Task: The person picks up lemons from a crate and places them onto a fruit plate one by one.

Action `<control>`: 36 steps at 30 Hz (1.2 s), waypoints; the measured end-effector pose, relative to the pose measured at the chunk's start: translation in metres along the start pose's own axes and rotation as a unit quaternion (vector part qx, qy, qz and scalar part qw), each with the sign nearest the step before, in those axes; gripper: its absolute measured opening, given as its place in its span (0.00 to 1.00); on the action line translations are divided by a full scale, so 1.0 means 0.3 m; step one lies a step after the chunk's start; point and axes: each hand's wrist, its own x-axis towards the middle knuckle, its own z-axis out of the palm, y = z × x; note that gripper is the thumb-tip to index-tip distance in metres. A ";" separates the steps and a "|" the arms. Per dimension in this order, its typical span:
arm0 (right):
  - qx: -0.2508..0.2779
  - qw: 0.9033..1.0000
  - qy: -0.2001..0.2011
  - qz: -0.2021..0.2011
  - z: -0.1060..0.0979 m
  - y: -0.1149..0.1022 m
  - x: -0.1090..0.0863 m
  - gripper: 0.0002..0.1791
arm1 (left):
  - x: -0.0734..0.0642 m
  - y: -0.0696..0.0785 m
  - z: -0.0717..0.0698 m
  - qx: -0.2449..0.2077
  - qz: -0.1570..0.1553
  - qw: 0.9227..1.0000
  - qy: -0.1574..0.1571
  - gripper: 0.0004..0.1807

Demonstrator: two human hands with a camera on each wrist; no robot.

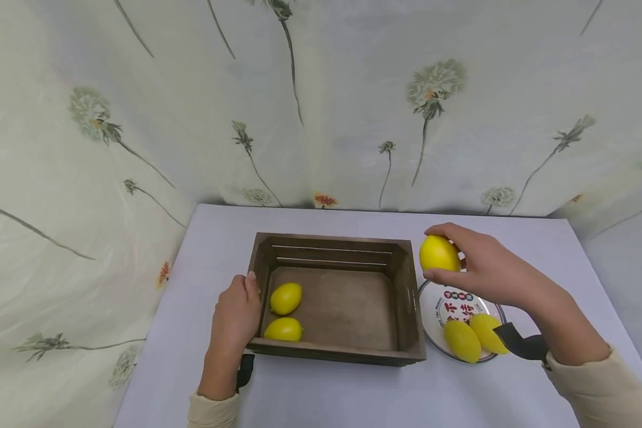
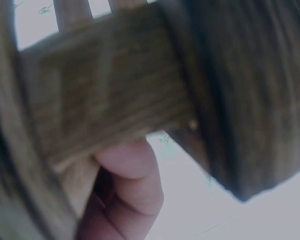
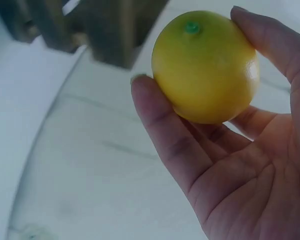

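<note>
My right hand (image 1: 484,264) pinches a yellow lemon (image 1: 438,254) between thumb and fingers, just right of the crate's right wall. In the right wrist view the lemon (image 3: 205,67) shows a green stem spot. A brown slatted wooden crate (image 1: 334,353) stands in the middle of the table. On its left wall my left hand (image 1: 238,312) grips the edge, thumb over the top; the left wrist view has a curled finger (image 2: 132,165) under a slat (image 2: 115,85). Inside the crate, along the left side, lie two lemons (image 1: 286,298) (image 1: 283,329).
A round plate (image 1: 436,324) with red lettering sits right of the crate, partly below my right hand. Two lemons (image 1: 462,341) (image 1: 488,333) lie on its near part. The white table (image 1: 321,395) backs onto a dandelion-print curtain (image 1: 342,89).
</note>
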 end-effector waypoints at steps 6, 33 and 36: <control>-0.010 0.999 0.012 0.038 0.032 0.113 -0.016 0.38 | 0.003 -0.001 -0.007 -0.001 0.003 1.000 0.003 0.24; 0.043 0.955 0.051 0.288 0.271 0.491 -0.135 0.52 | -0.007 0.006 -0.004 -0.006 0.009 1.000 0.000 0.23; 0.040 0.951 0.053 0.303 0.284 0.502 -0.136 0.50 | -0.008 0.007 -0.007 -0.006 0.011 1.000 0.000 0.23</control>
